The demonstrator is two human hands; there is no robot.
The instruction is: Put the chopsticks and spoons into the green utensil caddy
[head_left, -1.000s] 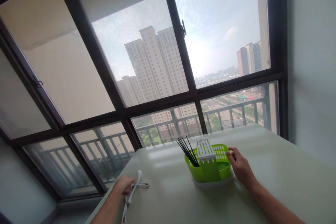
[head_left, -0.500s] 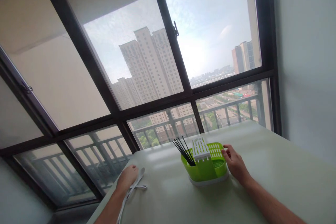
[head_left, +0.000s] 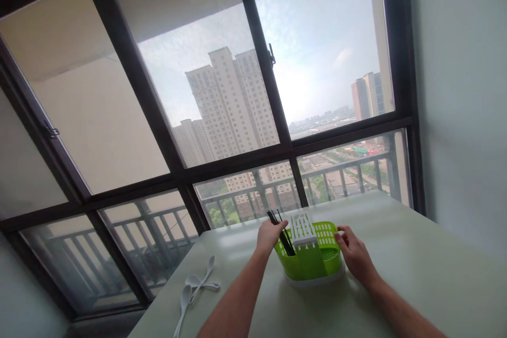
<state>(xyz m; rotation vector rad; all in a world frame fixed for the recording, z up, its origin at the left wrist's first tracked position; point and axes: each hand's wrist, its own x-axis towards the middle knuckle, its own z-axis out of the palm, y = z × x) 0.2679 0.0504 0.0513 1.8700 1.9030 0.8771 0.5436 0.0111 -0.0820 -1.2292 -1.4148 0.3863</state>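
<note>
A green cutlery caddy (head_left: 312, 261) on a white base stands on the pale table (head_left: 415, 274) near the window. Black chopsticks (head_left: 285, 241) lean out of its left compartment, and a white slotted insert (head_left: 304, 228) sits in the middle. My left hand (head_left: 270, 234) is at the caddy's left rim, fingers closed around the chopsticks. On the right rim rests my right hand (head_left: 354, 256), fingers curled against the wall. White plastic spoons (head_left: 194, 290) lie loose at the table's left edge.
A large dark-framed window (head_left: 253, 90) with a balcony railing runs behind the table. A white wall (head_left: 463, 105) closes the right side. The table's left edge drops off just past the spoons.
My left hand has left the spoons at the table's left edge and moved right to the caddy, closing on the chopsticks. My right hand has stayed on the caddy's right rim.
</note>
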